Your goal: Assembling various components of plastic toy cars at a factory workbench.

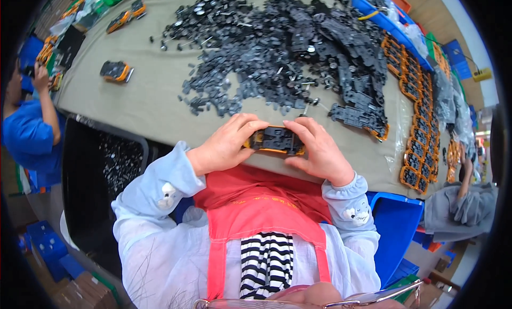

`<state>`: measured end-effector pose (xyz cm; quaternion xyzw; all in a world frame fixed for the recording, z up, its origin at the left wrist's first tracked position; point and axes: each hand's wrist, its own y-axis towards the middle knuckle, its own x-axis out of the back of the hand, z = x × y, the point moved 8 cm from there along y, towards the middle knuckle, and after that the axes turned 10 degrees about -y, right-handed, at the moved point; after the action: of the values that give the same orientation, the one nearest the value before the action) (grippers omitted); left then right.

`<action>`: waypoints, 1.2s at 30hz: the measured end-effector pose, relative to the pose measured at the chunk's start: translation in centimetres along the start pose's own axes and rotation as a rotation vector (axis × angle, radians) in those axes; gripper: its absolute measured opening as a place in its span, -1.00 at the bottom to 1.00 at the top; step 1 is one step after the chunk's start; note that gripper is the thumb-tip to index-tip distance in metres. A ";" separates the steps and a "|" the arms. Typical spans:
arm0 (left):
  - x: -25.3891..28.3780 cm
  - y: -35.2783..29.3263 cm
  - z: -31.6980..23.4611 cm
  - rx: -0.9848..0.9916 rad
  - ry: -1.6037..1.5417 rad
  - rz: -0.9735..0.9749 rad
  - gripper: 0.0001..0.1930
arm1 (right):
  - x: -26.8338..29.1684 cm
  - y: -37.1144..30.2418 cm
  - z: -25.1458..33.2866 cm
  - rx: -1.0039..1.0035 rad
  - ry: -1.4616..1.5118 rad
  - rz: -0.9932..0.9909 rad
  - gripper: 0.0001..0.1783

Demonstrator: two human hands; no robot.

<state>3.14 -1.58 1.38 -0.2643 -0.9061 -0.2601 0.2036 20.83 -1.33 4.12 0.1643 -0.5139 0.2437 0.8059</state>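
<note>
A toy car (274,139) with an orange body lies upside down at the table's near edge, its black chassis facing up. My left hand (226,143) grips its left end, thumb and fingers closed round it. On the opposite end, my right hand (320,153) holds it between thumb and fingers. Just beyond my hands spreads a heap of small black plastic pieces (229,69), with wheels and thin metal axles among them. Black chassis plates (354,69) are piled to its right, and an orange car body (380,132) sits at their near end.
Finished-looking toy cars (418,130) stand in rows along the right side. Another toy car (114,70) rests at the left. A black tub (88,202) holds small parts, and a blue bin (397,223) stands by my right elbow. Co-workers sit at both sides, one in a blue shirt (32,133).
</note>
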 end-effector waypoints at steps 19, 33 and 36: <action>0.8 0.0 1.3 0.005 -0.089 -0.001 -0.27 | 10.2 -6.2 -10.8 -0.206 -0.221 -0.626 -0.63; 0.1 -1.0 0.4 0.018 -0.116 -0.077 -0.23 | 1.3 -9.3 -8.3 -0.271 -0.163 -0.403 -0.57; 0.3 -1.2 0.6 0.018 -0.119 -0.088 -0.21 | 1.9 -9.1 -7.9 -0.289 -0.082 -0.444 -0.57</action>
<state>2.08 -1.98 0.67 -0.2375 -0.9296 -0.2444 0.1402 32.55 -4.39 2.42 0.1659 -0.5268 -0.0220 0.8333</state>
